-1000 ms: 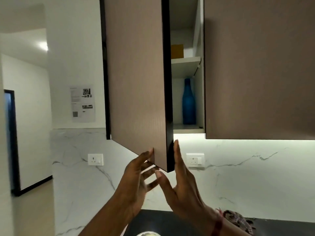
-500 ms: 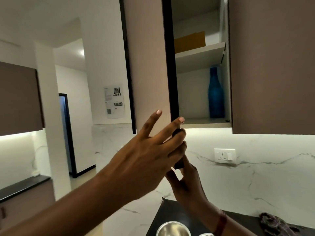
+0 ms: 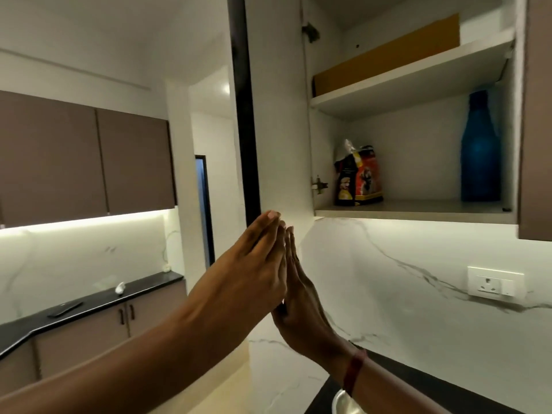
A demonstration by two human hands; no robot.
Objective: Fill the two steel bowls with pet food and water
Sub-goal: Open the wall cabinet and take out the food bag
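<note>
So the cupboard door (image 3: 277, 115) is way open now. Half a second back it was only partly swung out and all we could see inside was the blue bottle (image 3: 479, 150); now we're looking at the door's white inner face with its dark edge toward the left of the frame, and the whole inside is showing. That's what turned up the pet food bag (image 3: 358, 177), standing on the left side of the lower shelf (image 3: 418, 209), well apart from the bottle over at the right. A flat brown box (image 3: 388, 55) lies on the upper shelf (image 3: 403, 82). Hands changed too: before, our left hand (image 3: 254, 264) had its fingers wrapped over the door's edge, and now it's flat with fingers straight and together, tips right at the door's bottom corner, gripping nothing. Our right hand (image 3: 298, 297), the one with the red band (image 3: 354, 369) on the wrist, is just as flat and empty, palm facing the left one, almost pressed together in the middle of the frame. Can't tell if either actually touches the door. Only a sliver of one steel bowl (image 3: 343, 404) peeks in at the bottom edge, on the black counter (image 3: 321, 398); earlier more of it showed.
</note>
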